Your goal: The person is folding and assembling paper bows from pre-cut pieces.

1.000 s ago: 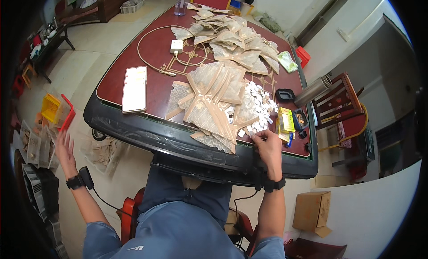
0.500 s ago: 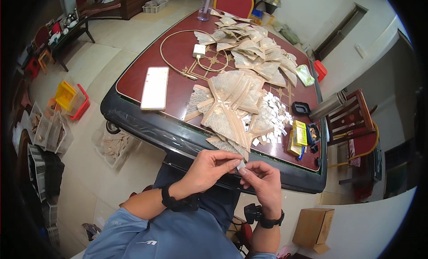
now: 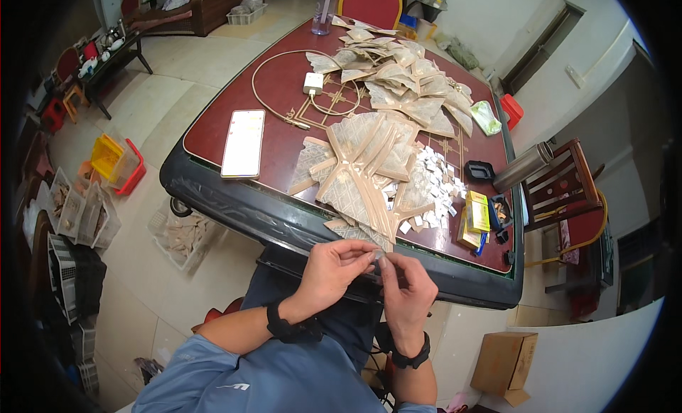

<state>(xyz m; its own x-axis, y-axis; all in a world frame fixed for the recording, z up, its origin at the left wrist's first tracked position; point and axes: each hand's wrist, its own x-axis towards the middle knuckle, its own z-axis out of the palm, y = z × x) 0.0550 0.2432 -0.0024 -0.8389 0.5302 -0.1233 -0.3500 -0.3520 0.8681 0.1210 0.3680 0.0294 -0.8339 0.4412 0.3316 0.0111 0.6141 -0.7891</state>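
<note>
At the near edge of the table, my left hand (image 3: 328, 272) and my right hand (image 3: 408, 291) meet fingertip to fingertip, both in a pinch. Between them is a small whitish label (image 3: 378, 254), mostly covered by the fingers. Just beyond the hands lies a stack of beige patterned fabric pieces (image 3: 355, 192) with smooth tan bands, its lowest tip reaching toward my fingers. To the right of this stack, many small white labels (image 3: 442, 189) are scattered loosely. Whether my fingers also touch the fabric tip cannot be made out.
A larger heap of fabric pieces (image 3: 401, 72) covers the table's far side. Left of the stacks lie a phone (image 3: 243, 144) and a charger with cable (image 3: 312, 84). Yellow boxes (image 3: 477, 212), a black tray (image 3: 479, 172) and a metal cylinder (image 3: 524, 168) stand at right.
My fingertips have come closer together and the label, plainly visible before, is now mostly hidden. My right hand has shifted slightly left and turned. The view has moved a little.
</note>
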